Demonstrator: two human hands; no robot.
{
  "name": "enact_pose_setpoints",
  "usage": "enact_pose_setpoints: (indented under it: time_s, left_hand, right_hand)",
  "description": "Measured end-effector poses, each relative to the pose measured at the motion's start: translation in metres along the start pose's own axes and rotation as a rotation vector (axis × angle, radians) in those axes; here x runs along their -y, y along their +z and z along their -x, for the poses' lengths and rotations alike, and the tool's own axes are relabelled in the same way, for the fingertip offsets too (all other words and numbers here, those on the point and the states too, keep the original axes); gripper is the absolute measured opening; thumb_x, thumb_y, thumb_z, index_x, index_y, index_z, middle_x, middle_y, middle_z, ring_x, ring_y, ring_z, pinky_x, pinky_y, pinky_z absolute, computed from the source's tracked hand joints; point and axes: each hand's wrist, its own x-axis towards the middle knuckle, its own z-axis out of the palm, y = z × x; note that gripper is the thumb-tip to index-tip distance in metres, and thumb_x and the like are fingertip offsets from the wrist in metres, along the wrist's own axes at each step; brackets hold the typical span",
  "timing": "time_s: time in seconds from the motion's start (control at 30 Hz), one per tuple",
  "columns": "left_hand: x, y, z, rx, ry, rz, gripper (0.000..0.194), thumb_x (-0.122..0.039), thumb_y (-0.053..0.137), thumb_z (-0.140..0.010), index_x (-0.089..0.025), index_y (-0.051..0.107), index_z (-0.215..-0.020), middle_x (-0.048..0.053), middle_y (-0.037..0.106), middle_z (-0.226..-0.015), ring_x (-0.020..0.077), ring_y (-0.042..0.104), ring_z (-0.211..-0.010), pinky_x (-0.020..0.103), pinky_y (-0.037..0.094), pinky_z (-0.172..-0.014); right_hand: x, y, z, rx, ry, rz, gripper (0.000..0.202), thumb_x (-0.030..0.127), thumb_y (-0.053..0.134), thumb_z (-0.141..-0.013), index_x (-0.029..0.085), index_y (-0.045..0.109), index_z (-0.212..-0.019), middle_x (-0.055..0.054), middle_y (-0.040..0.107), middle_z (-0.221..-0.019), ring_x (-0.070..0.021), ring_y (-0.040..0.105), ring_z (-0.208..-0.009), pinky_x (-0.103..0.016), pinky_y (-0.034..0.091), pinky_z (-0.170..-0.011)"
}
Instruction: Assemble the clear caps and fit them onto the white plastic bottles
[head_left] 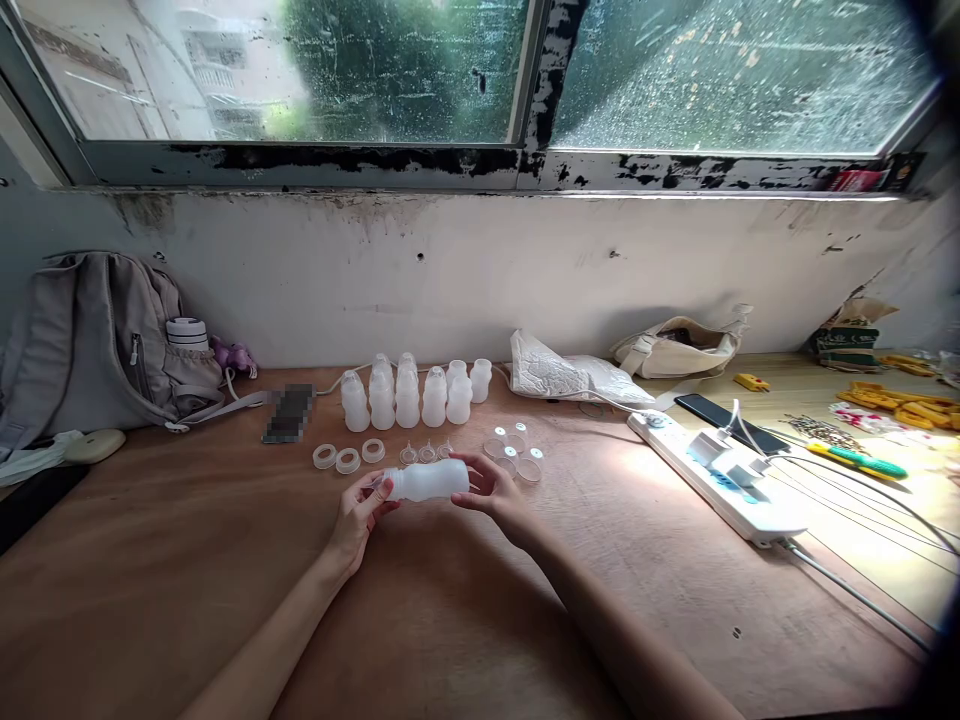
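Note:
A frosted white baby bottle [429,481] lies sideways in the air just above the table, its neck pointing left. At the neck end, my left hand [360,515] grips it between thumb and fingers, with a clear part showing there. My right hand [491,492] cups the base, fingers and thumb curled round it. Beyond the bottle are three white collar rings [348,461] and a few clear silicone nipples [427,453]. Clear round caps or discs [529,469] with white centres lie past my right hand. Several frosted bottles [407,395] stand upright farther back, some with clear tops.
A grey backpack [97,340] sits at the left, near a pixelated dark object [289,413]. A white power strip [712,480] with chargers, a black phone [727,422] and cables occupies the right. Behind are a white padded package [562,370] and a cream bag [679,350].

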Motion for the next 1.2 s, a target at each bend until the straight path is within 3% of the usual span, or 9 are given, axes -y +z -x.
enact_pose_setpoints:
  time_s: [0.47,0.87,1.07,1.13,1.2]
  left_hand:
    - [-0.0027,0.0003,0.0017,0.003,-0.025,0.0,0.032,-0.037,0.064,-0.066,-0.013,0.063,-0.086,0.007,0.064,-0.087,0.0142,0.057,-0.074,0.023,0.047,-0.066]
    - [-0.0032,-0.0012,0.0024,0.007,0.004,-0.045,0.028,-0.036,0.064,-0.066,-0.014,0.064,-0.084,0.004,0.064,-0.081,0.0139,0.056,-0.073,0.023,0.046,-0.064]
    - [-0.0041,-0.0025,0.0025,0.02,0.055,-0.113,0.032,-0.033,0.067,-0.063,-0.014,0.063,-0.089,0.005,0.063,-0.083,0.0161,0.057,-0.076,0.026,0.047,-0.067]
    - [-0.004,-0.0024,0.0032,0.033,0.072,-0.14,0.032,-0.032,0.067,-0.063,-0.015,0.063,-0.089,0.004,0.063,-0.083,0.0158,0.056,-0.075,0.025,0.047,-0.067]
    - [-0.0032,-0.0018,0.0042,0.061,0.093,-0.175,0.032,-0.03,0.067,-0.063,-0.015,0.062,-0.09,0.003,0.062,-0.081,0.0145,0.055,-0.073,0.024,0.046,-0.066]
  right_hand:
    - [-0.0011,0.0001,-0.0009,0.024,-0.016,0.001,0.054,0.025,0.074,-0.057,0.02,0.05,-0.106,-0.006,0.06,-0.098,-0.0214,0.057,-0.093,-0.042,0.043,-0.087]
    - [-0.0034,-0.0043,-0.0017,0.016,0.001,-0.011,0.053,0.019,0.074,-0.056,0.021,0.053,-0.104,-0.004,0.063,-0.093,-0.0199,0.059,-0.088,-0.038,0.046,-0.081]
    - [-0.0015,-0.0039,-0.0012,-0.049,0.092,0.088,0.04,0.034,0.07,-0.061,0.016,0.06,-0.095,-0.004,0.064,-0.083,-0.0189,0.061,-0.078,-0.033,0.05,-0.07]
    - [-0.0025,-0.0037,-0.002,-0.054,0.157,0.104,0.035,0.043,0.064,-0.066,0.013,0.061,-0.085,-0.004,0.063,-0.074,-0.0165,0.062,-0.066,-0.028,0.051,-0.059]
    - [-0.005,-0.0034,-0.0033,-0.053,0.281,0.142,0.043,0.054,0.052,-0.072,0.011,0.06,-0.07,-0.003,0.06,-0.056,-0.0127,0.058,-0.046,-0.023,0.047,-0.042]
